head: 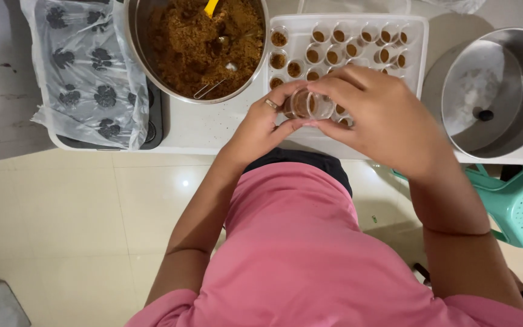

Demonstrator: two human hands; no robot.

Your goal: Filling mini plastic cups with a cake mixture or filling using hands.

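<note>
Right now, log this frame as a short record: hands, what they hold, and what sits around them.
left hand: grips small clear cup from the left, ring on one finger
right hand: fingers on the same cup from the right
cup content: brown crumbs
white tray: rows of small cups with brown filling
metal bowl: brown crumb mix, yellow-handled utensil
empty metal pan: right of tray

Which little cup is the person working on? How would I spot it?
Start at the white tray of small brown-filled cups, right of the big steel bowl. At its near edge, the clear cup is held between the left hand and right hand; the others sit in rows.
</note>
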